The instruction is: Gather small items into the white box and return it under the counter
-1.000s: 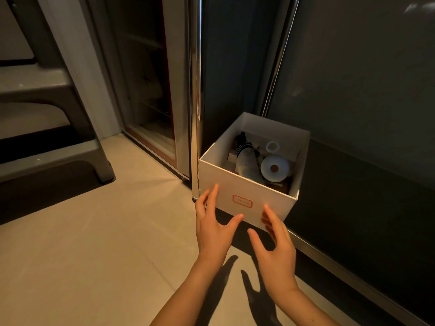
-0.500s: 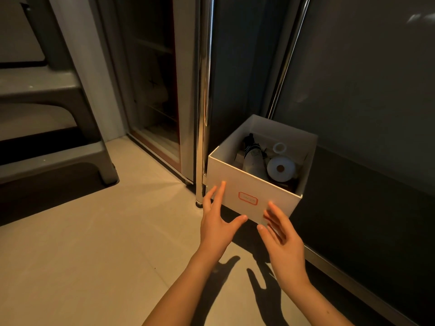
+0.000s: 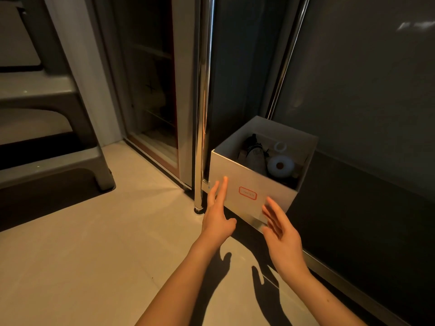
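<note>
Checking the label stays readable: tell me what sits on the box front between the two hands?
In the head view, only the red-bordered label lies between left hand and right hand on the white box.

Matt white card or stiff paper on the white box (image 3: 244, 184), smooth-faced, with a red-outlined paper label (image 3: 247, 193) stuck flat on the front. Polished metal on the upright pole (image 3: 203, 114), mirror-bright and streaked with reflections. Smooth, faintly sheened tile on the floor (image 3: 94, 243). Dull grey moulded plastic, probably, on the step stool (image 3: 47, 128). Dark satin panel (image 3: 364, 90) behind, smooth with soft glare. Glossy glass in the cabinet door (image 3: 150, 90). White plastic-looking roll (image 3: 280, 166) inside the box, too dim to confirm.
</note>
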`<move>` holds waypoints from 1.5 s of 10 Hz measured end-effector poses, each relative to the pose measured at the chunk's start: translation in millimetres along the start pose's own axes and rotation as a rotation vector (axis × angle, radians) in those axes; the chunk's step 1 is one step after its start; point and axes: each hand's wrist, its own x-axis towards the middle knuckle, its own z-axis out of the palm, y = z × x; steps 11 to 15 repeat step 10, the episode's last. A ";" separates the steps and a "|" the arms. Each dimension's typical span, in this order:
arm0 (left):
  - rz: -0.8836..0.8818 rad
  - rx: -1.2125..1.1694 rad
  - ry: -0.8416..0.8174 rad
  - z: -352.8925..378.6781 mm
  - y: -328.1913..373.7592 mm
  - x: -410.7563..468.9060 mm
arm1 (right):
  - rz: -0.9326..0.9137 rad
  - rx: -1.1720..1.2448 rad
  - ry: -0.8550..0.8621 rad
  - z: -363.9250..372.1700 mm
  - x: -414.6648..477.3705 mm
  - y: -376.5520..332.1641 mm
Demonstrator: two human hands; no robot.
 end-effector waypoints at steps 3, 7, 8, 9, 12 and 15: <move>0.014 -0.007 -0.050 -0.8 -1.4 10.6 | 0.000 0.034 0.012 0.9 7.5 1.7; 0.011 0.002 -0.011 -0.9 -7.6 24.9 | 0.016 0.081 -0.038 5.7 17.3 3.1; -0.006 -0.008 -0.001 0.1 -5.7 27.4 | 0.019 0.093 -0.027 6.1 19.5 0.6; -0.002 0.000 0.010 -1.1 -6.1 26.6 | 0.023 0.089 -0.038 4.4 19.0 -0.9; 0.037 -0.046 0.045 -6.1 3.0 16.7 | 0.017 0.038 -0.057 4.8 15.9 -6.5; 0.037 -0.046 0.045 -6.1 3.0 16.7 | 0.017 0.038 -0.057 4.8 15.9 -6.5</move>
